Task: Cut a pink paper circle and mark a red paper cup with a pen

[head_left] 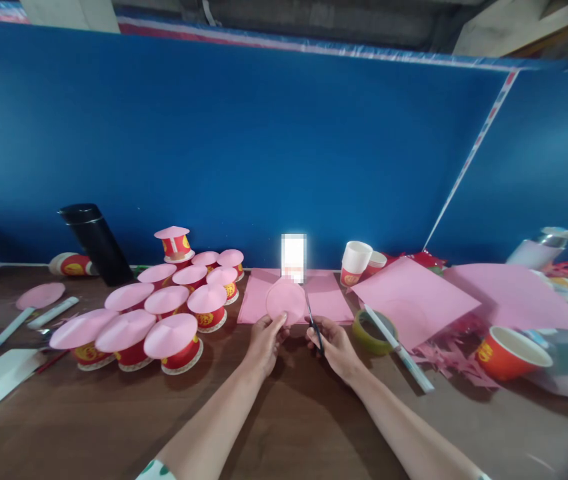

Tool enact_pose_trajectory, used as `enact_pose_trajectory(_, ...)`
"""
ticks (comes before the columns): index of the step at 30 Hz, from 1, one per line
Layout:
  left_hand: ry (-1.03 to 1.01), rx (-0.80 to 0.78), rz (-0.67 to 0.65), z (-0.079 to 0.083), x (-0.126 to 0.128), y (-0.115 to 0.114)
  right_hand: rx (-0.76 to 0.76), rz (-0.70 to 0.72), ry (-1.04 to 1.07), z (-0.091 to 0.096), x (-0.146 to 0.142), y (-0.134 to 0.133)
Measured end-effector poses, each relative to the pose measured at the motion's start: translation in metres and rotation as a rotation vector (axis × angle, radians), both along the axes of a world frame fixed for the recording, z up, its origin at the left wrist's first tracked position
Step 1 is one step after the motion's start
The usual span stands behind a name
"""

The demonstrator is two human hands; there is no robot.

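Forearms (221, 413) foremost | left hand (265, 347): pink disc (284, 298) beyond fingers, near edge pinched | right hand (337, 347): fingers clamped on scissors (317, 334)

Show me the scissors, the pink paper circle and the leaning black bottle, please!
Scissors (317, 333): head view, on the dark handle.
Pink paper circle (285, 297): head view, on the middle of its flat face.
Black bottle (98, 244): head view, on the middle of its body.
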State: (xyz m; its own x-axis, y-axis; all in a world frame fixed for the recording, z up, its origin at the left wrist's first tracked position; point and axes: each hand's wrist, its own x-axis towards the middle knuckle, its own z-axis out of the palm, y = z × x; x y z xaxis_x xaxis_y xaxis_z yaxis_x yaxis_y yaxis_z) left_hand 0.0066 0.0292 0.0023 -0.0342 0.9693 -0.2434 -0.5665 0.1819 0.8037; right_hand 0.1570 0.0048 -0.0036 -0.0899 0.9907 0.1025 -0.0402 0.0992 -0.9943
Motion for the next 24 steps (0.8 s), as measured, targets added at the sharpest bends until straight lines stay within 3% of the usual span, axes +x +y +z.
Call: enact_pose_trajectory(24, 0.021, 0.021, -0.021, -0.0006, 0.0002, -0.0012, -0.022, -0.002, 0.019, 0.0003, -0.0017, 0.0008)
